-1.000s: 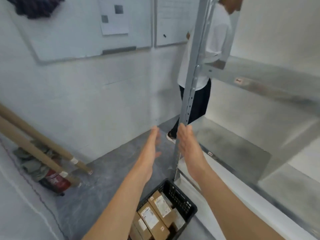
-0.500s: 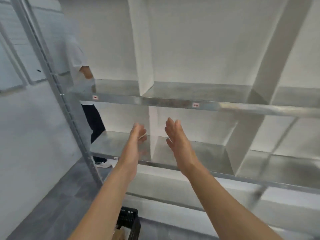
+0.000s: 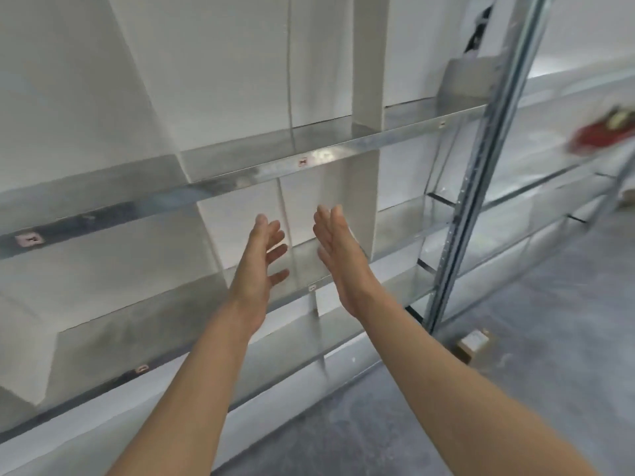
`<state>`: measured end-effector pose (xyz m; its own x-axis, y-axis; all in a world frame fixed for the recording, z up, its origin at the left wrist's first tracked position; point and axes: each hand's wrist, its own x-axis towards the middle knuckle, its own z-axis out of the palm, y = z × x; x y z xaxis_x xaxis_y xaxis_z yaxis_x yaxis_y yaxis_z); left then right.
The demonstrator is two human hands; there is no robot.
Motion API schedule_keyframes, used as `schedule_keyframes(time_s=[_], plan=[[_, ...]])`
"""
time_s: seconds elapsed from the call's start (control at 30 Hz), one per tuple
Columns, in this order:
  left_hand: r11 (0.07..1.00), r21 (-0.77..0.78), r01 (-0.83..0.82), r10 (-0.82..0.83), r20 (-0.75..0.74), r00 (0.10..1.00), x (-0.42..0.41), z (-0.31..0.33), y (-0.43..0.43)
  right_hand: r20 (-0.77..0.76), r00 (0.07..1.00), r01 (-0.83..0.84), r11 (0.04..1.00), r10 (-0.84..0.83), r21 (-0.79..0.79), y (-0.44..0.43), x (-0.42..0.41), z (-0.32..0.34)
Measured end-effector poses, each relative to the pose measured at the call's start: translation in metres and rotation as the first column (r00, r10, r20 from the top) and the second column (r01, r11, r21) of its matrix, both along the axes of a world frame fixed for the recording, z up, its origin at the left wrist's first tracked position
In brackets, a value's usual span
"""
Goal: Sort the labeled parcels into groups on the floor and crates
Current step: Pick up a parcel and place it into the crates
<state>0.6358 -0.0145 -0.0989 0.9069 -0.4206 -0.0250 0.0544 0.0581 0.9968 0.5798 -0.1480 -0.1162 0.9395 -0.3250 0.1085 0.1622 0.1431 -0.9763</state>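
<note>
My left hand (image 3: 257, 269) and my right hand (image 3: 338, 259) are raised side by side in front of me, palms facing each other, fingers straight, holding nothing. Behind them stands a metal shelf rack (image 3: 261, 170) with bare shelves and white dividers. A small brown labeled parcel (image 3: 472, 343) lies on the grey floor by the foot of the rack's upright post, to the right of my right arm. No crate is in view.
The steel upright post (image 3: 481, 159) rises at the right. A blurred red object (image 3: 601, 130) lies on a shelf at the far right. Grey floor (image 3: 515, 389) stretches along the rack's front to the lower right.
My view has swung to the right along the rack. The black crate with parcels and the other person have left the view. Both hands stay raised and empty.
</note>
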Motion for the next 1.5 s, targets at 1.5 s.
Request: schedule_keyframes(time_s=[1.5], plan=[[0.116,0.231,0.966,-0.826,-0.518,0.223,-0.472,-0.214,-0.618,-0.569,0.14,0.986,0.058,-0.81,0.159,-0.452,-0.578,-0.21]])
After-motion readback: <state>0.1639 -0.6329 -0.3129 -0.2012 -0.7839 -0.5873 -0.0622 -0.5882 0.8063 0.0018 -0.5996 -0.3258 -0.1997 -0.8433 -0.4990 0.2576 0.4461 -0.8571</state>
